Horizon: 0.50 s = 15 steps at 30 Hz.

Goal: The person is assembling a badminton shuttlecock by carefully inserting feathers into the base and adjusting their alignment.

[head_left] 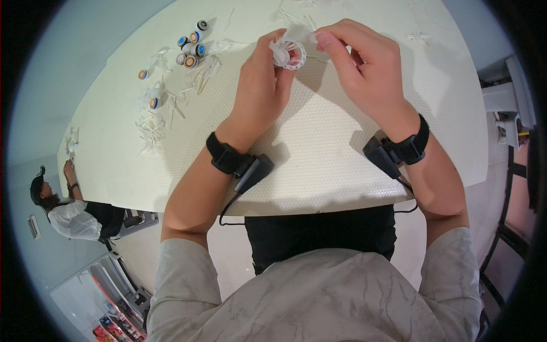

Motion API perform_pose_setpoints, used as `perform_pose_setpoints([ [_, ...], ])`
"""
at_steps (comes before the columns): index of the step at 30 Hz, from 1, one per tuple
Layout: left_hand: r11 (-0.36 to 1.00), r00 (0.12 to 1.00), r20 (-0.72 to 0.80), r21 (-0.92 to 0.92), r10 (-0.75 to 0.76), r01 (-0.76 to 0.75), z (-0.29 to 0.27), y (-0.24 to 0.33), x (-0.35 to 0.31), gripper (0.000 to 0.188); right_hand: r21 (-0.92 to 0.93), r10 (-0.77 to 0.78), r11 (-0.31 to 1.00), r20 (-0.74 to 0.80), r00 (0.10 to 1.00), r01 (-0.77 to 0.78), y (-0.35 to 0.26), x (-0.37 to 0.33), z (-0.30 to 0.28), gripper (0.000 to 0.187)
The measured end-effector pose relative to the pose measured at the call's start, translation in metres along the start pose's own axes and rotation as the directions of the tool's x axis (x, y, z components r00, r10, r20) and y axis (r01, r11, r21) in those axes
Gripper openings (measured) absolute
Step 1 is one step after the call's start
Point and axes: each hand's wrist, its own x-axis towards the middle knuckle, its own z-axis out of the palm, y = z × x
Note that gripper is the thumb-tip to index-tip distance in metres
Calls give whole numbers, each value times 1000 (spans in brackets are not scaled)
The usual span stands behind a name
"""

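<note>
Grips a white openwork ring (280, 56) between half-curled left fingers (283, 83); pinches wispy white film (299, 33) beside it with near-closed right fingers (337, 51).

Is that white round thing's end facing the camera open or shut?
Open: the white ring-shaped thing in the left hand shows a hollow inside its rim.

- So there's a small white round piece (302, 55), kinda like a short tube, with a bumpy, notched-looking rim. It's held in the left hand (261, 82), up over the far part of the table, its round opening facing up toward the camera.
- Some white bits show in its left side, too small to make out.
- Wispy, see-through white film (298, 32) bunches up at its far side, reaching right toward the right hand's (367, 65) pinched fingertips.
</note>
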Motion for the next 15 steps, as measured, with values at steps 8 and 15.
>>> perform_pose_setpoints([
  [8,998,999,23,-56,-35,36,0,1,0,43,-46,106,994,96,990,-102,-4,0,-2,14],
  [15,998,999,27,-51,-41,42,0,1,0,42,-35,97,995,89,991,-94,-3,-1,-2,13],
])
